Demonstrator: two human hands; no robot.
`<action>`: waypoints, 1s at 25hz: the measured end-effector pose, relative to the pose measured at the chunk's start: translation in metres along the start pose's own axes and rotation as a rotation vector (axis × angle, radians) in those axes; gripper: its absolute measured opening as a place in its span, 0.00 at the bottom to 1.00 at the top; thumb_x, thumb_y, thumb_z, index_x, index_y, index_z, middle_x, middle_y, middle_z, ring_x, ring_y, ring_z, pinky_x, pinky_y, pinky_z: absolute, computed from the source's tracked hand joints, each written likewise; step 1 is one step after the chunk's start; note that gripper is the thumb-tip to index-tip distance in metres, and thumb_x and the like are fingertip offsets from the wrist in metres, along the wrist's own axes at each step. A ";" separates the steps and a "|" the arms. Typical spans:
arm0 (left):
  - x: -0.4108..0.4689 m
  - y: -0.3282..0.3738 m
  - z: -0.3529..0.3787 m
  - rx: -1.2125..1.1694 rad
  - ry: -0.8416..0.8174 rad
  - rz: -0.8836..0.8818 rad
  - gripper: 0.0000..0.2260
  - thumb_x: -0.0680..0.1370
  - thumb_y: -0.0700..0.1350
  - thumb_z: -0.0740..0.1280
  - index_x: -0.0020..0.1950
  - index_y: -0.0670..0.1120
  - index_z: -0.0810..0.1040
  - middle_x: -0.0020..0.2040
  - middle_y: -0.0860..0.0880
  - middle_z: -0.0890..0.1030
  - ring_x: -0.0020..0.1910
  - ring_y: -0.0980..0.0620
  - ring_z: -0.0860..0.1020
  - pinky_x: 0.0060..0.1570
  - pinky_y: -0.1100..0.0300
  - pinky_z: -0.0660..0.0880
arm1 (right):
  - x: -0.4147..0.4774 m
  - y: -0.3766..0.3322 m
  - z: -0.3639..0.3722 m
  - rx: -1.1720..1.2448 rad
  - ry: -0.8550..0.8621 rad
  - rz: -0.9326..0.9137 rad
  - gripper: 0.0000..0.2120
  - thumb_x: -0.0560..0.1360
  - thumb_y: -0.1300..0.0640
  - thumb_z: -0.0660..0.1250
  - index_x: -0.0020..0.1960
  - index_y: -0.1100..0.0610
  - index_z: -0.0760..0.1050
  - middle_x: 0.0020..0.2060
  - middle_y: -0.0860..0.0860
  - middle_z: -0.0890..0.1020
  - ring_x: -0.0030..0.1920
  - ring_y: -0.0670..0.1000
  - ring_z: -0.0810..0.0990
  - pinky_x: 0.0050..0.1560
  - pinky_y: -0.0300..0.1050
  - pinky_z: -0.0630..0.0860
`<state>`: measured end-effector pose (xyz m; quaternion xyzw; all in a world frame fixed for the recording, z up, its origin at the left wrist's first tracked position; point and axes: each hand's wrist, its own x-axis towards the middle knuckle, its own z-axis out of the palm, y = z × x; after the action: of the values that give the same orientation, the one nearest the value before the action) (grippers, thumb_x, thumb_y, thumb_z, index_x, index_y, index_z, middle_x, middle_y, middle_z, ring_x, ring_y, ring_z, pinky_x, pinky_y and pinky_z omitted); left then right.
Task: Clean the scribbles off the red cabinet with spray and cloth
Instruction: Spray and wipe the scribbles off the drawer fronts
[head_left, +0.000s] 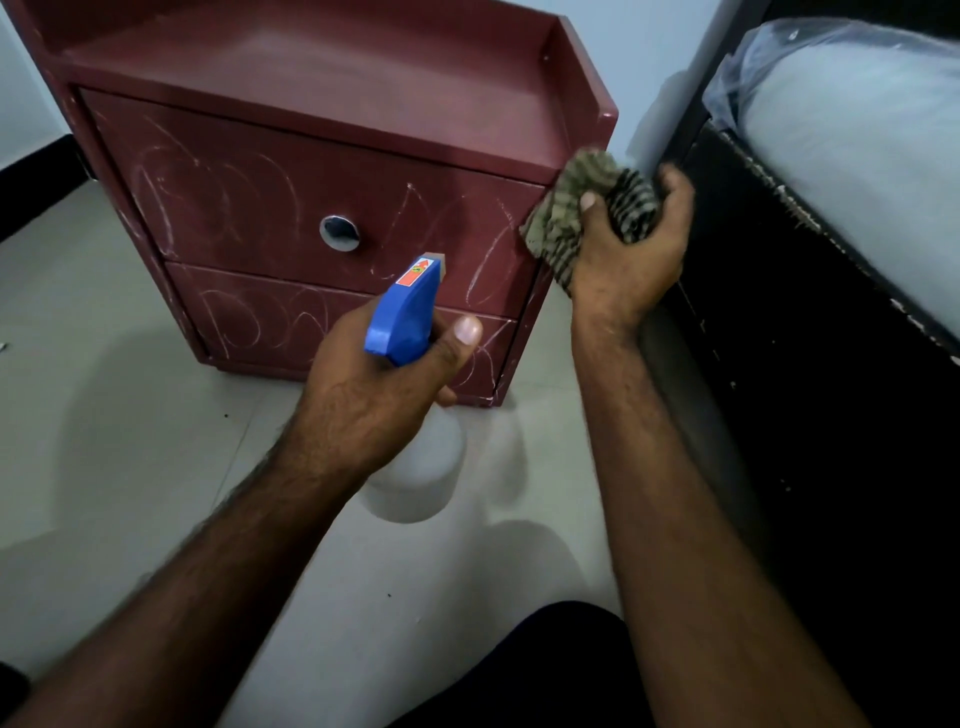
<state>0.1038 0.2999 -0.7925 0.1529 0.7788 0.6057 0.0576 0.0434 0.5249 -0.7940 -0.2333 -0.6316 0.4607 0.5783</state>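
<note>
A red cabinet with two drawers stands on the floor ahead of me. White scribbles cover both drawer fronts. My left hand grips a spray bottle with a blue trigger head and a white body, its nozzle pointing at the upper drawer front near the round metal knob. My right hand holds a bunched striped cloth at the cabinet's right front corner.
A dark bed frame with a plastic-wrapped mattress stands close on the right, leaving a narrow gap beside the cabinet. Light floor tiles spread out to the left and in front. My dark-clothed knee is at the bottom.
</note>
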 end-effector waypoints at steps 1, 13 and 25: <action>-0.001 -0.001 -0.001 0.008 0.000 0.000 0.20 0.72 0.65 0.67 0.47 0.48 0.79 0.37 0.49 0.85 0.36 0.59 0.84 0.39 0.65 0.71 | -0.011 0.008 -0.006 -0.017 -0.037 0.042 0.27 0.71 0.63 0.79 0.68 0.59 0.77 0.57 0.48 0.83 0.54 0.45 0.83 0.53 0.23 0.73; -0.006 -0.012 -0.013 0.018 -0.007 0.008 0.21 0.72 0.65 0.67 0.47 0.46 0.79 0.37 0.48 0.85 0.36 0.57 0.84 0.39 0.63 0.73 | -0.011 0.008 -0.004 -0.020 -0.009 0.059 0.30 0.69 0.63 0.80 0.68 0.61 0.77 0.56 0.50 0.83 0.54 0.47 0.83 0.56 0.33 0.78; -0.016 -0.024 -0.017 0.019 -0.010 -0.025 0.19 0.74 0.62 0.70 0.47 0.46 0.79 0.38 0.46 0.85 0.35 0.59 0.84 0.37 0.66 0.73 | -0.024 0.050 -0.009 -0.157 -0.105 0.203 0.32 0.68 0.60 0.82 0.69 0.56 0.75 0.58 0.51 0.83 0.56 0.50 0.84 0.56 0.39 0.81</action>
<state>0.1101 0.2739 -0.8130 0.1467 0.7859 0.5968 0.0679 0.0450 0.5306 -0.8499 -0.3161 -0.6683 0.4774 0.4749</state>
